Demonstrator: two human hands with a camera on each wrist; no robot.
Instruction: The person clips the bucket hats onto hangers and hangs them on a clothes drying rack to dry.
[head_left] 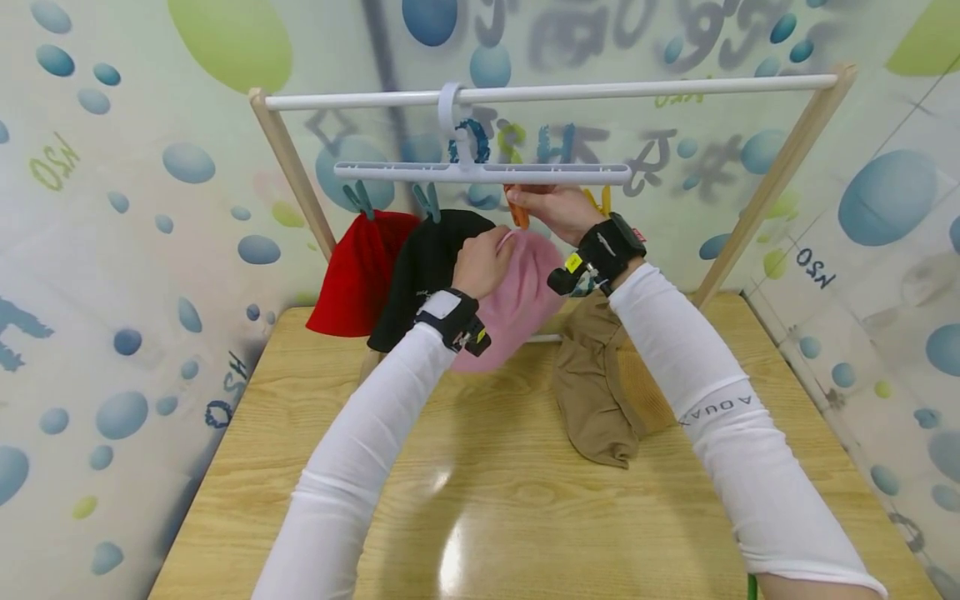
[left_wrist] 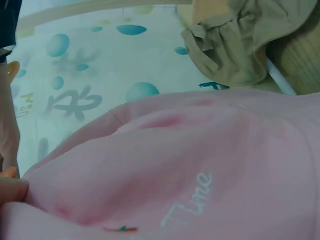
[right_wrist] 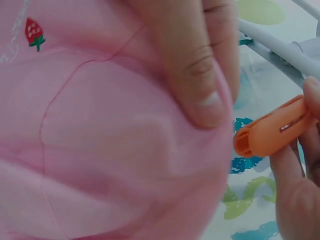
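A pink hat point(head_left: 525, 292) with white lettering and a small strawberry point(right_wrist: 35, 34) hangs from my left hand point(head_left: 482, 262), which pinches its edge between thumb and fingers. Just above and to the right, my right hand point(head_left: 566, 210) grips an orange clothespin point(head_left: 519, 210) under the white hanger bar point(head_left: 480, 173). In the right wrist view the clothespin's tip is beside the pink fabric, with a gap between them. To the left, a red hat point(head_left: 360, 283) and a black hat point(head_left: 423, 267) hang from teal clothespins point(head_left: 427, 202).
The hanger hooks over a white rail point(head_left: 637, 88) on wooden posts point(head_left: 780, 179). Right of my right hand is a yellow clothespin point(head_left: 605, 200). A tan hat point(head_left: 596, 383) with a fabric flap lies on the wooden table point(head_left: 487, 467), below my right forearm. Patterned walls stand close around.
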